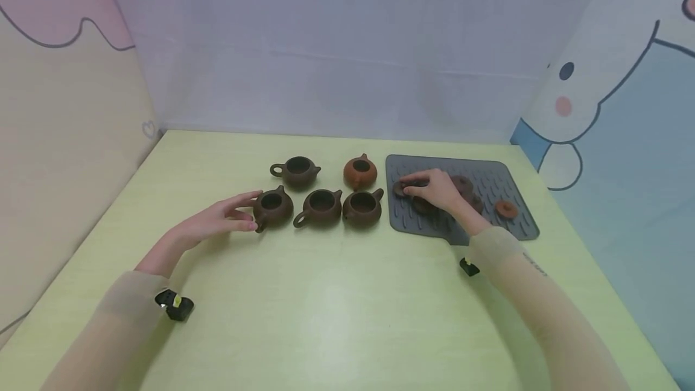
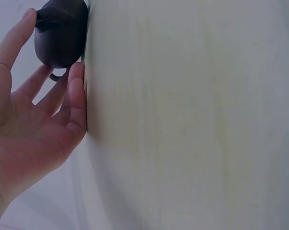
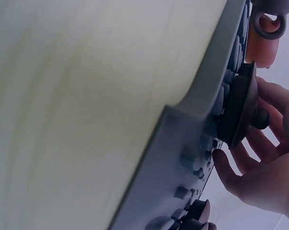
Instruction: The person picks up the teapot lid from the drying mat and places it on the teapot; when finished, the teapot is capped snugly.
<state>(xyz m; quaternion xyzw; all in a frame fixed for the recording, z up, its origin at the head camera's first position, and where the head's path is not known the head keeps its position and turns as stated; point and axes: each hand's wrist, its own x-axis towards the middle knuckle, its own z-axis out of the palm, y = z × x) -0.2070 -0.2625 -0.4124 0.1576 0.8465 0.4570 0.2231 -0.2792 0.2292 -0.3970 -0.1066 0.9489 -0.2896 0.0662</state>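
At the left of the teapot group, my left hand (image 1: 230, 216) holds a dark brown lidless teapot (image 1: 276, 209) from its left side. The left wrist view shows the thumb at the end of the teapot's handle (image 2: 53, 17), with fingers curled under the other side. On the grey mat, my right hand (image 1: 437, 189) pinches a small dark lid (image 1: 399, 189) at the left end. Beneath that hand lies another dark lid (image 1: 423, 206); in the right wrist view a knobbed lid (image 3: 237, 105) stands before the fingers and hides part of their grasp.
More dark lidless teapots (image 1: 321, 205) sit beside and behind the held one, with an orange-brown teapot (image 1: 361, 172) at the back. The grey ridged mat (image 1: 445, 165) bears several dark lids (image 1: 463, 184) and an orange-brown lid (image 1: 506, 209). A cloth wall (image 1: 347, 65) closes the table's far edge.
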